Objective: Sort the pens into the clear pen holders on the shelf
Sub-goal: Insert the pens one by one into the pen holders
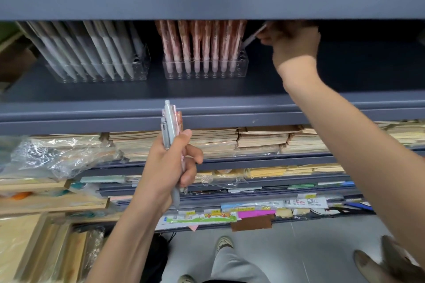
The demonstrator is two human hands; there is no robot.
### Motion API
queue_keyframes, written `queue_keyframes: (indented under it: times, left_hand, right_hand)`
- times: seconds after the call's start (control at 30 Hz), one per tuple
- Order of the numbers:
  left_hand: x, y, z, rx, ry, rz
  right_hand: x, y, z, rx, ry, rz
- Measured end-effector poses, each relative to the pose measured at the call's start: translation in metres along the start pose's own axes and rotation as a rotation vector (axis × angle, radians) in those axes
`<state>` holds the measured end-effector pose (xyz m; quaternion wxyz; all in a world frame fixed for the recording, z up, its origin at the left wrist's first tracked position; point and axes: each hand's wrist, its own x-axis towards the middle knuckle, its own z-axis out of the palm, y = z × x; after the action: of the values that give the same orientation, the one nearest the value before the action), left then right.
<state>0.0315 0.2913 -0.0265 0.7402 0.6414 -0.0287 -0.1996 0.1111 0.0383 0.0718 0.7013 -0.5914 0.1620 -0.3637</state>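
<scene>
Two clear pen holders stand on the grey shelf (pixel 207 89). The left holder (pixel 99 73) is full of grey pens, and the right holder (pixel 205 69) carries several pink patterned pens. My right hand (pixel 292 40) reaches into the shelf just right of the pink holder and pinches a pen (pixel 253 37) that slants down toward that holder's right end. My left hand (pixel 171 163) stays in front of the shelf edge and grips a bundle of pens (pixel 171 126), grey and pink, held upright.
The upper shelf edge (pixel 207 2) hangs low over the pen tops. Stacks of notebooks (pixel 230 140) fill the shelf below. Lower shelves hold paper goods and sticky notes. Wooden trays (pixel 46 248) sit at the bottom left. Feet stand on the grey floor.
</scene>
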Motion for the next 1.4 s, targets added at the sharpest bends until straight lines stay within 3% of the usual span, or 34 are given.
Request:
queue_keyframes:
  times: [0.13, 0.27, 0.43, 0.67, 0.77, 0.87, 0.93, 1.03, 1.1, 1.23, 1.4]
  left_hand:
    - [0.000, -0.003, 0.001, 0.029, -0.039, 0.036]
    - [0.001, -0.004, -0.005, -0.063, -0.026, 0.030]
    - [0.000, -0.001, -0.011, -0.125, -0.010, 0.045]
    - [-0.004, -0.002, -0.020, -0.150, 0.034, 0.064]
    - [-0.005, -0.002, -0.023, -0.155, 0.033, 0.073]
    - [-0.006, -0.004, -0.024, -0.160, 0.029, 0.077]
    - [-0.005, -0.007, -0.023, -0.156, 0.017, 0.081]
    - [-0.004, -0.011, -0.017, -0.147, -0.005, 0.087]
    - [-0.004, -0.013, -0.014, -0.149, -0.025, 0.088]
    - [-0.006, -0.014, -0.010, -0.155, -0.073, 0.096]
    - [-0.003, -0.010, -0.002, -0.232, -0.109, 0.067]
  right_hand:
    - [0.008, 0.007, 0.004, -0.797, -0.210, -0.219]
    - [0.011, 0.006, 0.014, -1.062, -0.293, -0.225]
    - [0.013, 0.003, 0.023, -1.190, -0.336, -0.195]
    - [0.009, 0.003, 0.025, -1.175, -0.327, -0.203]
    - [0.003, -0.001, 0.017, -1.088, -0.258, -0.090]
    - [-0.031, -0.006, 0.005, -0.685, -0.099, -0.055]
    - [-0.073, -0.007, -0.006, -0.422, -0.191, 0.026]
    - [-0.127, -0.001, -0.012, -0.468, -0.531, 0.078]
    - [-0.145, 0.005, -0.008, -0.470, -0.641, 0.096]
    - [-0.154, 0.013, -0.008, -0.474, -0.685, 0.149]
    - [-0.143, 0.011, -0.018, -0.383, -0.578, 0.078]
